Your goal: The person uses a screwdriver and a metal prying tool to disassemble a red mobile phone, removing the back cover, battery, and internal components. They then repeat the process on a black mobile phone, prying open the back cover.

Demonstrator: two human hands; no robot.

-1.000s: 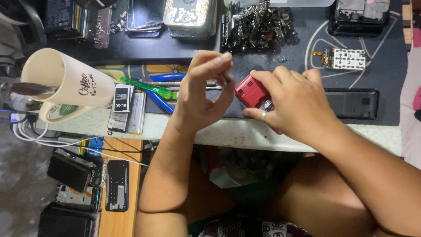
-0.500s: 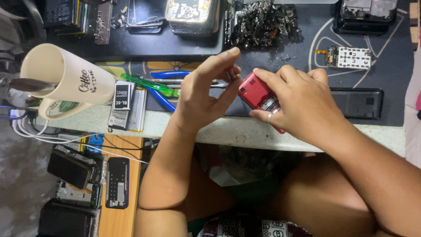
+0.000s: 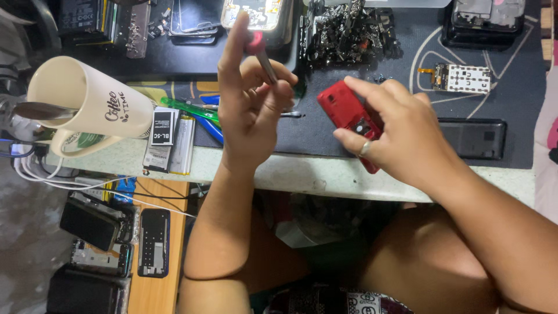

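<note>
Since half a second ago my left hand [image 3: 250,99] has lifted off the phone and swung away to the left, and my right hand [image 3: 401,134] alone keeps the small red plastic phone body [image 3: 347,119].

Head view: my left hand is raised above the dark work mat [image 3: 511,87], index finger pointing up, the other fingers curled narrowly round a thin screwdriver with a pink-red cap [image 3: 261,55]; its metal shaft runs down through the fingers. My right hand pinches the red phone body between thumb and fingers, back side up, tilted, just over the front edge of the desk [image 3: 302,174]. A ring sits on one finger of that hand.

Near the left edge of the desk a cream ceramic mug [image 3: 87,102] lies tipped on its side, with two flat phone batteries [image 3: 171,142] just beside it. Green and blue plastic tools [image 3: 195,113] lie between the batteries and my left wrist. At the back edge sits a heap of small dark metal parts [image 3: 349,32]; toward the right, a white keypad circuit board [image 3: 462,78], and nearer me a black rectangular phone [image 3: 474,139].
</note>
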